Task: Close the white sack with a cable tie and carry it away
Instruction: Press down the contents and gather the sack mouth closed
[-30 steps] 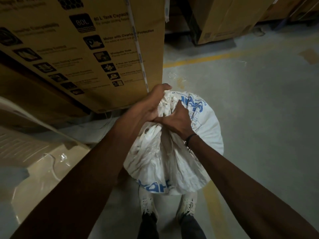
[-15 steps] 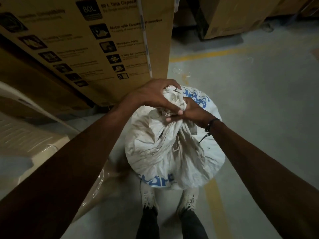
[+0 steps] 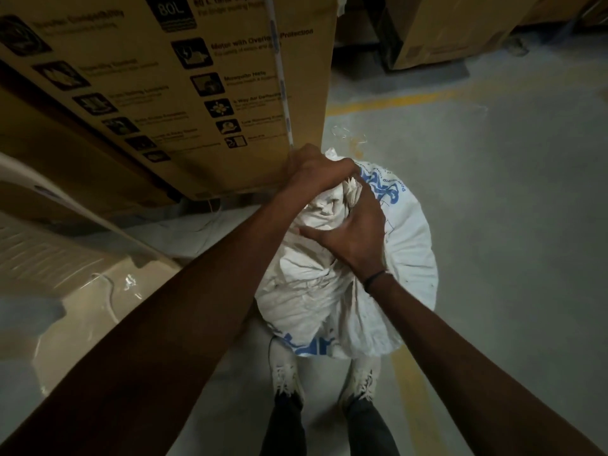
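A full white sack [image 3: 404, 258] with blue print stands on the concrete floor in front of my feet. Its gathered, crumpled neck [image 3: 332, 205] points up toward me. My left hand [image 3: 316, 167] is closed over the top of the neck from the far side. My right hand [image 3: 355, 235] wraps the neck from the near side, thumb spread to the left, fingers curled around the cloth; a dark band circles its wrist. No cable tie shows in my hands.
A tall brown carton [image 3: 184, 93] with printed icons stands just left of the sack. A plastic-wrapped cream appliance [image 3: 65, 274] lies at lower left. More cartons [image 3: 454, 28] stand at the back. Yellow floor lines [image 3: 411, 100] cross the grey floor. A scrap of clear plastic [image 3: 345, 133] lies beyond the sack.
My right hand loosened from a tight fist and re-wrapped the neck with the thumb spread. My left hand stayed on top of the gathered cloth. The view shifted slightly.
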Demonstrator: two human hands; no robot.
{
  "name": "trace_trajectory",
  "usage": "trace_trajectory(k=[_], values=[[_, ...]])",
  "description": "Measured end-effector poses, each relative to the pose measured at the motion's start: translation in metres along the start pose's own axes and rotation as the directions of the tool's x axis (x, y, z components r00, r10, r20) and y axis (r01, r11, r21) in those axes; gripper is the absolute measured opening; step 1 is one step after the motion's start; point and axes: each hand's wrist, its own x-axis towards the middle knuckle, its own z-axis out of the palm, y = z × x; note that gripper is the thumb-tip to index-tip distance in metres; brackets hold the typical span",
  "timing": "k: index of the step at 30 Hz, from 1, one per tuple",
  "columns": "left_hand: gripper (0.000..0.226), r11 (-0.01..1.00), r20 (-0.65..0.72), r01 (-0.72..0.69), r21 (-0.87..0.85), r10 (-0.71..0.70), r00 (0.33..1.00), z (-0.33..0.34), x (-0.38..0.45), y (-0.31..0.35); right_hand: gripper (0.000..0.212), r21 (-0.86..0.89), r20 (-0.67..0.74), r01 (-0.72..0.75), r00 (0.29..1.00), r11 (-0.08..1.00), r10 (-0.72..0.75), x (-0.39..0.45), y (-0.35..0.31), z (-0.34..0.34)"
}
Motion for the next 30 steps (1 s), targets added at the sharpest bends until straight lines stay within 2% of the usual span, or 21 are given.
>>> trace_trajectory(k=[2,4,7,8,10,12,14,15,17,19,22,23,26,30], values=[[0.081,0.998,0.07,0.058,-0.021,-0.056,0.996,0.002,-0.001,0.003,0.096,0.005,-0.115,-0.054,0.992,0.999,0.054,0.002,-0.009,0.007],[0.077,0.987,0.193,0.096,-0.131,-0.07,0.979,-0.006,-0.001,0.001,0.084,-0.024,-0.158,-0.114,0.981,0.993,0.109,0.016,-0.002,0.006],[0.062,0.914,0.4,0.084,-0.397,0.09,0.912,-0.028,-0.016,-0.014,0.069,-0.006,-0.049,-0.179,0.983,0.984,0.178,0.038,0.015,-0.006],[0.06,0.882,0.394,0.062,-0.466,0.145,0.908,-0.035,-0.022,-0.024,0.068,0.014,-0.003,-0.19,0.982,0.982,0.19,0.045,0.019,-0.011],[0.069,0.812,0.265,0.001,-0.583,0.19,0.945,-0.035,-0.034,-0.052,0.064,0.04,0.087,-0.207,0.975,0.978,0.203,0.057,0.023,-0.022],[0.101,0.786,0.113,-0.067,-0.615,0.171,0.979,-0.017,-0.044,-0.082,0.059,0.1,0.204,-0.279,0.945,0.955,0.255,0.068,0.024,-0.031],[0.141,0.858,0.093,-0.083,-0.507,0.15,0.984,0.014,-0.049,-0.106,0.053,0.138,0.35,-0.311,0.904,0.941,0.247,0.076,0.022,-0.037],[0.153,0.893,0.099,-0.106,-0.436,0.165,0.981,0.031,-0.049,-0.116,0.049,0.143,0.412,-0.311,0.882,0.94,0.229,0.079,0.022,-0.038],[0.16,0.918,0.076,-0.179,-0.354,0.219,0.973,0.063,-0.042,-0.125,0.047,0.154,0.514,-0.322,0.833,0.934,0.203,0.082,0.02,-0.035],[0.158,0.914,0.037,-0.189,-0.36,0.217,0.976,0.091,-0.032,-0.123,0.048,0.152,0.585,-0.335,0.788,0.93,0.189,0.082,0.017,-0.032],[0.162,0.913,-0.01,-0.16,-0.376,0.168,0.986,0.115,-0.02,-0.111,0.049,0.168,0.573,-0.316,0.802,0.934,0.169,0.084,0.014,-0.025],[0.159,0.909,-0.014,-0.158,-0.386,0.165,0.986,0.12,-0.015,-0.11,0.052,0.176,0.566,-0.287,0.812,0.942,0.142,0.087,0.016,-0.025],[0.128,0.857,-0.07,-0.17,-0.487,0.155,0.985,0.13,-0.007,-0.107,0.057,0.167,0.591,-0.246,0.8,0.955,0.103,0.099,0.021,-0.025],[0.084,0.826,-0.207,-0.226,-0.517,0.136,0.969,0.135,-0.006,-0.098,0.062,0.043,0.632,-0.206,0.764,0.978,0.133,0.114,0.029,-0.025]])
